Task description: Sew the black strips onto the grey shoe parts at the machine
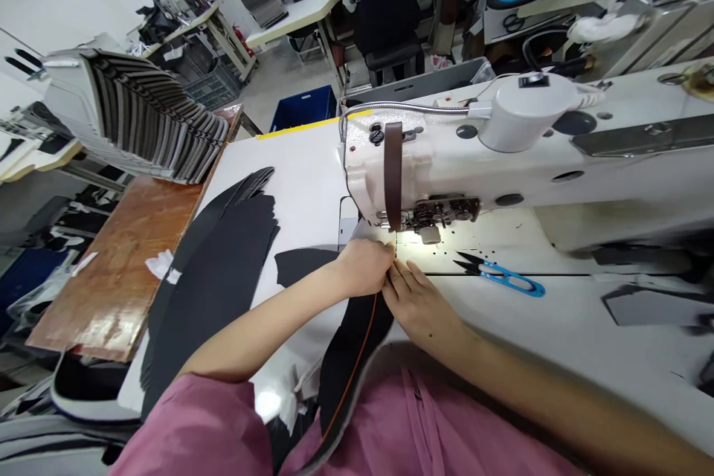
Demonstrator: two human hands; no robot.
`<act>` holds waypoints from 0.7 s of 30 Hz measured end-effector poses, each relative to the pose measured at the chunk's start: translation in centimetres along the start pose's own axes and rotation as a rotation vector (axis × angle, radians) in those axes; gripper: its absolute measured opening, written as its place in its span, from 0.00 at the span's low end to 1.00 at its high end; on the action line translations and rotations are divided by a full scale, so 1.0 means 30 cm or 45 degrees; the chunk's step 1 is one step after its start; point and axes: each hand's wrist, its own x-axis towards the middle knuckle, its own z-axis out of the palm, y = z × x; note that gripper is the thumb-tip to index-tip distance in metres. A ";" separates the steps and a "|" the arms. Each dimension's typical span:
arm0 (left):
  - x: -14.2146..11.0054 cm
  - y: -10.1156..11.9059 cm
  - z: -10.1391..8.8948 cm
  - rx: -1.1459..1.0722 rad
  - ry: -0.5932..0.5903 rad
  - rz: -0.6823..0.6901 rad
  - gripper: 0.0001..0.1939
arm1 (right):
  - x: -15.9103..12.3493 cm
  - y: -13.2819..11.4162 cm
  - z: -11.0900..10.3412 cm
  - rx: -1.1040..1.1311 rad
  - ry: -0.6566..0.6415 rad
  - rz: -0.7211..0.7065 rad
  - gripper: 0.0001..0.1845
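Observation:
Just in front of the sewing machine's (418, 219) needle area, both hands meet at the edge of a long black fabric piece (349, 357). This piece carries an orange line along its length and runs down over the table edge to my lap. My left hand (365, 266) is closed on its upper end, fingers curled. My right hand (421, 305) presses close beside it, fingers together and bent on the fabric; their tips are partly hidden. A lamp lights the needle plate. Blue-handled thread snips (505, 275) lie right of my hands.
A fanned pile of black fabric pieces (223, 253) covers the table's left part. Beyond it, a tall stack of grey-and-black pieces (150, 111) stands on a wooden table (111, 260). A blue crate (304, 110) sits behind. Across the aisle, a person (387, 0) sits at another table.

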 end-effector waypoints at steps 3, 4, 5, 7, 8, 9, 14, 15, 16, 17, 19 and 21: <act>-0.006 -0.001 -0.002 -0.007 -0.005 -0.005 0.19 | 0.007 0.013 0.002 -0.004 -0.026 0.012 0.21; -0.007 -0.002 -0.003 -0.007 -0.006 -0.006 0.19 | 0.009 0.017 0.002 -0.004 -0.034 0.009 0.21; -0.008 -0.004 -0.005 -0.008 -0.007 -0.004 0.19 | 0.010 0.019 0.001 0.002 -0.044 0.001 0.21; -0.010 -0.009 -0.006 -0.008 -0.001 -0.002 0.19 | 0.010 0.018 -0.002 0.020 -0.055 -0.009 0.20; -0.010 -0.011 -0.007 -0.007 0.007 0.001 0.19 | 0.009 0.015 -0.003 0.025 -0.056 -0.005 0.19; -0.010 -0.014 -0.007 -0.009 0.013 0.005 0.19 | 0.007 0.013 -0.003 0.025 -0.052 0.002 0.19; -0.009 -0.018 -0.010 -0.019 0.022 -0.006 0.16 | 0.011 0.026 -0.001 -0.007 -0.046 0.013 0.18; -0.008 -0.017 -0.012 -0.018 0.024 -0.010 0.16 | 0.012 0.032 -0.001 -0.015 -0.047 0.006 0.18; -0.008 -0.016 -0.013 -0.017 0.027 -0.012 0.15 | 0.013 0.035 0.000 -0.022 -0.047 0.000 0.19; -0.008 -0.015 -0.015 -0.016 0.029 -0.013 0.15 | 0.012 0.036 0.000 -0.029 -0.041 -0.003 0.19; -0.010 -0.011 -0.016 -0.016 0.028 -0.016 0.14 | 0.008 0.028 0.003 -0.039 -0.025 0.007 0.18; -0.012 -0.008 -0.015 -0.016 0.016 -0.021 0.15 | 0.002 0.013 0.009 -0.046 0.000 0.028 0.17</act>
